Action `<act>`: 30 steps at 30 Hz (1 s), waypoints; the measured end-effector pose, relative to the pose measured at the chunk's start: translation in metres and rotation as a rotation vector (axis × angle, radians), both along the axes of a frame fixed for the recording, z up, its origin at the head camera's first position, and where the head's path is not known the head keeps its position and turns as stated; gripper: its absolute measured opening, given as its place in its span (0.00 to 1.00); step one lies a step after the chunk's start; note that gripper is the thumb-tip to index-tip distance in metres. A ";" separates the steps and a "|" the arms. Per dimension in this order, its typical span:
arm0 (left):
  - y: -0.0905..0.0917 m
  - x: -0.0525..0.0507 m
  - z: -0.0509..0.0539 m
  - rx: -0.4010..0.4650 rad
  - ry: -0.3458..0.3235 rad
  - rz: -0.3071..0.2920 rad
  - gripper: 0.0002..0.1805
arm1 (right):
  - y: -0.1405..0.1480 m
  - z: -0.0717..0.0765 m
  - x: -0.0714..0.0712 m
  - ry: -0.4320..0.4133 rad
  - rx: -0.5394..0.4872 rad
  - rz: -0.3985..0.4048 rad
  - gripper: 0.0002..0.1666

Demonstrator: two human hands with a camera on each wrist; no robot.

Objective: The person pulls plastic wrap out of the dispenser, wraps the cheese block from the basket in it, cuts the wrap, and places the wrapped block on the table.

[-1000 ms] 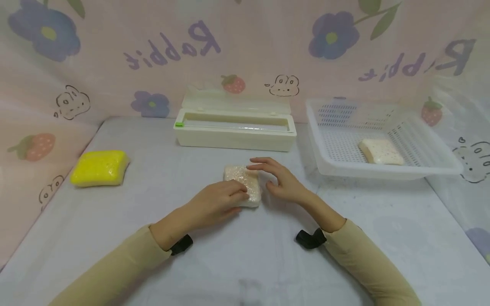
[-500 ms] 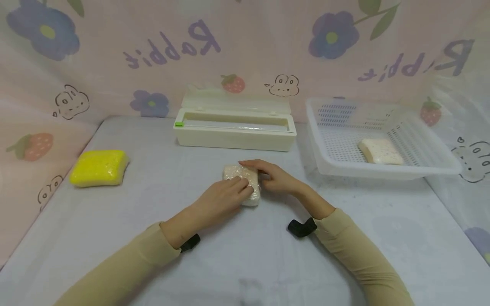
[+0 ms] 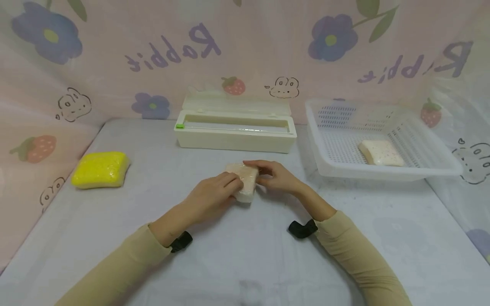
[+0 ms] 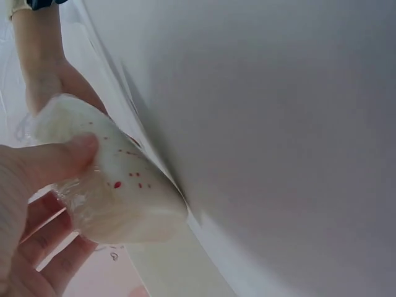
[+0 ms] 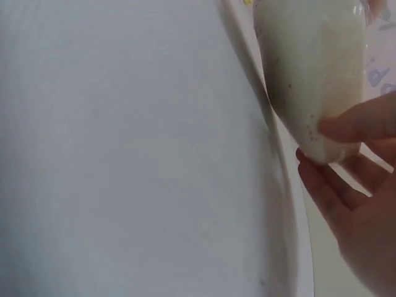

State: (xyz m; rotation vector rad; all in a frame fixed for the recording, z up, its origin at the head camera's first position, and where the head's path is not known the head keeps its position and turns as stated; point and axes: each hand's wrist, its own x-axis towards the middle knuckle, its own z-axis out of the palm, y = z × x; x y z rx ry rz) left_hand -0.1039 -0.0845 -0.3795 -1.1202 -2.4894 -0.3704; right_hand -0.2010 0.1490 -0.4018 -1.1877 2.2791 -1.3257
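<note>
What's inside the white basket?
One pale block lies in the basket, close to its near wall. Whatever is directly under that block is covered by it, and the near rim may hide a strip of the basket's bottom.

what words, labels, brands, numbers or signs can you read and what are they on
"Rabbit": on the curtain, left side, mirrored.
"Rabbit": on the curtain, right side, mirrored, its "a" partly lost in a fold.
Purple marks at the right wrist view's edge: too blurred to read.
No readable text on the held block, yellow block, box or basket.
</note>
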 end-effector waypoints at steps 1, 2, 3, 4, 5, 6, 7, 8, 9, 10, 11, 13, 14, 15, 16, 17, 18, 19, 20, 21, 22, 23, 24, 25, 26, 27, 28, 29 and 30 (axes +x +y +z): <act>-0.002 0.000 0.000 0.027 -0.001 0.000 0.16 | 0.000 0.000 0.000 -0.003 -0.013 0.003 0.31; -0.004 0.000 -0.001 0.049 -0.005 0.004 0.16 | 0.001 0.000 0.000 -0.004 -0.025 0.005 0.30; -0.006 0.001 -0.001 0.072 -0.015 0.011 0.17 | 0.001 0.001 0.001 -0.005 -0.033 0.003 0.30; -0.008 0.001 -0.001 0.092 -0.028 0.019 0.17 | 0.001 0.002 0.001 -0.005 -0.041 0.002 0.30; -0.010 0.001 -0.001 0.112 -0.047 0.030 0.16 | 0.000 0.002 0.002 -0.008 -0.047 -0.001 0.30; -0.012 0.002 -0.001 0.130 -0.067 0.042 0.16 | 0.000 0.003 0.002 -0.017 -0.057 -0.002 0.30; -0.014 0.002 -0.001 0.150 -0.092 0.054 0.16 | -0.001 0.003 0.002 -0.030 -0.065 -0.006 0.29; -0.016 0.003 -0.001 0.169 -0.121 0.065 0.17 | -0.002 0.003 0.002 -0.042 -0.073 -0.010 0.29; -0.018 0.004 0.000 0.196 -0.152 0.074 0.17 | -0.002 0.004 0.003 -0.059 -0.081 -0.015 0.29; -0.021 0.004 0.001 0.220 -0.179 0.082 0.18 | -0.003 0.005 0.003 -0.072 -0.089 -0.019 0.29; -0.023 0.005 0.001 0.246 -0.201 0.089 0.18 | -0.005 0.006 0.004 -0.087 -0.096 -0.024 0.29; -0.027 0.005 0.003 0.300 -0.236 0.096 0.20 | -0.008 0.007 0.005 -0.111 -0.112 -0.039 0.28; -0.030 0.005 0.003 0.327 -0.250 0.098 0.20 | -0.009 0.008 0.005 -0.118 -0.118 -0.050 0.28; -0.032 0.005 0.004 0.356 -0.260 0.100 0.21 | -0.011 0.009 0.006 -0.125 -0.128 -0.061 0.28; -0.034 0.004 0.004 0.380 -0.265 0.099 0.21 | -0.012 0.010 0.006 -0.130 -0.138 -0.073 0.27; -0.035 0.003 0.004 0.404 -0.273 0.101 0.22 | -0.014 0.011 0.007 -0.136 -0.146 -0.090 0.27; -0.037 0.003 0.004 0.427 -0.282 0.103 0.23 | -0.016 0.012 0.007 -0.140 -0.154 -0.108 0.26; -0.039 0.003 0.004 0.452 -0.291 0.104 0.23 | -0.018 0.012 0.008 -0.146 -0.155 -0.130 0.26; -0.040 0.002 0.004 0.476 -0.297 0.108 0.24 | -0.020 0.013 0.008 -0.154 -0.158 -0.150 0.26; -0.042 0.002 0.004 0.498 -0.298 0.114 0.24 | -0.023 0.013 0.009 -0.165 -0.162 -0.172 0.26; -0.043 0.002 0.004 0.518 -0.296 0.120 0.24 | -0.025 0.014 0.010 -0.179 -0.172 -0.191 0.26; -0.045 0.002 0.004 0.536 -0.289 0.127 0.25 | -0.027 0.014 0.010 -0.193 -0.185 -0.213 0.26; -0.046 0.001 0.004 0.556 -0.276 0.130 0.24 | -0.030 0.014 0.011 -0.205 -0.201 -0.232 0.26; -0.048 0.001 0.003 0.575 -0.264 0.135 0.24 | -0.033 0.015 0.012 -0.214 -0.218 -0.254 0.26; -0.049 0.000 0.003 0.593 -0.251 0.143 0.24 | -0.036 0.015 0.013 -0.220 -0.239 -0.272 0.25; -0.051 -0.001 0.002 0.615 -0.241 0.152 0.24 | -0.040 0.015 0.014 -0.230 -0.266 -0.294 0.25; -0.052 -0.001 0.002 0.638 -0.237 0.160 0.24 | -0.043 0.016 0.016 -0.235 -0.293 -0.313 0.24; -0.053 -0.002 0.002 0.658 -0.235 0.168 0.24 | -0.047 0.016 0.017 -0.240 -0.311 -0.340 0.24; -0.054 -0.002 0.002 0.679 -0.238 0.178 0.23 | -0.051 0.017 0.018 -0.240 -0.327 -0.366 0.24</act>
